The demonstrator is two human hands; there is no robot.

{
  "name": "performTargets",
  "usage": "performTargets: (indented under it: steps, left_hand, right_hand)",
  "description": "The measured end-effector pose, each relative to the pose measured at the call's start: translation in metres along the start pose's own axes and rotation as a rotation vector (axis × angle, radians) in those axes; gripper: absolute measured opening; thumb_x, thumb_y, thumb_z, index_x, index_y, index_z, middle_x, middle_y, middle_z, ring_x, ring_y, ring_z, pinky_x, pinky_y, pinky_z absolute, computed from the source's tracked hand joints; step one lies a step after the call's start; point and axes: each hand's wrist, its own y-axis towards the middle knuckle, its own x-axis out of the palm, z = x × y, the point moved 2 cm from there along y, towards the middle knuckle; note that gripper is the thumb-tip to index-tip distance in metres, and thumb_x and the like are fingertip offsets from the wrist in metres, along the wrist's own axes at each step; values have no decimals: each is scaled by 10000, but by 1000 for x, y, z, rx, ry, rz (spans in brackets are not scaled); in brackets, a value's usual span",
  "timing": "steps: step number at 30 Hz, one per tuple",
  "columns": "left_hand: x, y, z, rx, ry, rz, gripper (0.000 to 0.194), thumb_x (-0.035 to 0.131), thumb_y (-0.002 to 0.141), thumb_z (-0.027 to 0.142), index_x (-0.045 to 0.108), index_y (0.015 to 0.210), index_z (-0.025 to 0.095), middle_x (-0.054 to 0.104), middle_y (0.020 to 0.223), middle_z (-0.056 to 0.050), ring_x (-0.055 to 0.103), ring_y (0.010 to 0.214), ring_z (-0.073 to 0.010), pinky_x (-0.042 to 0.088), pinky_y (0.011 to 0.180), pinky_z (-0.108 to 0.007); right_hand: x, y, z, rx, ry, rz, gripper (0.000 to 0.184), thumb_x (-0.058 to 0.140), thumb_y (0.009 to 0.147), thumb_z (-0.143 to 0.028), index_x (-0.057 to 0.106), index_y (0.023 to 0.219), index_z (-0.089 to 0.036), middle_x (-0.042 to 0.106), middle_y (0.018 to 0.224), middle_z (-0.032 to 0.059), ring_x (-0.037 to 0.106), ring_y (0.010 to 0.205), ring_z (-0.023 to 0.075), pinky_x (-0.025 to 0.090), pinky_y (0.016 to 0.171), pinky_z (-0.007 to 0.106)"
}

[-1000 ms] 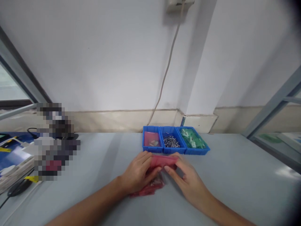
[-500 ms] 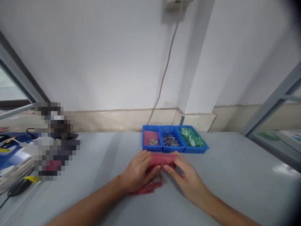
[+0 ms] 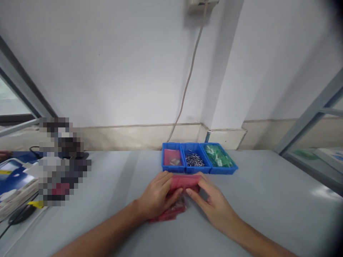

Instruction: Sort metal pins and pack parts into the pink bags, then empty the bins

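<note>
Between my two hands is a pink plastic bag [image 3: 184,181], held just in front of the blue bins. My left hand [image 3: 158,194] pinches its left end, thumb in front and fingers behind. At the right end, my right hand [image 3: 210,200] grips it the same way. Beneath and partly behind my left hand, more pink bags [image 3: 168,215] lie on the table, with small pieces showing dimly through the plastic. My hand covers part of that pile. What the held bag contains cannot be made out.
Three joined blue bins stand beyond my hands: one with a pink bag [image 3: 172,157], one with small metal pins [image 3: 194,159], one with green-and-white packets [image 3: 219,156]. A power strip [image 3: 20,194] and cables lie at the left, beside a blurred-out area. A cord [image 3: 191,67] hangs down the wall.
Both hands keep almost the same place and grip on the pink bag. At the far left edge, part of another person's hand has come into view.
</note>
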Motion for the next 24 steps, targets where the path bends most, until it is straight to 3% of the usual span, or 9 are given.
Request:
performTargets:
  steps: [24]
  left_hand:
    - [1,0,0,30,5,-11,156,601,1031,250,674,1137,162,735,986,-99,674,928,-235,586,854,-388]
  right_hand:
    - [1,-3,6,19,-6,-12,182,551,1090,-355,708,1071,-266,703,1120,65,647,1078,249,554,941,377]
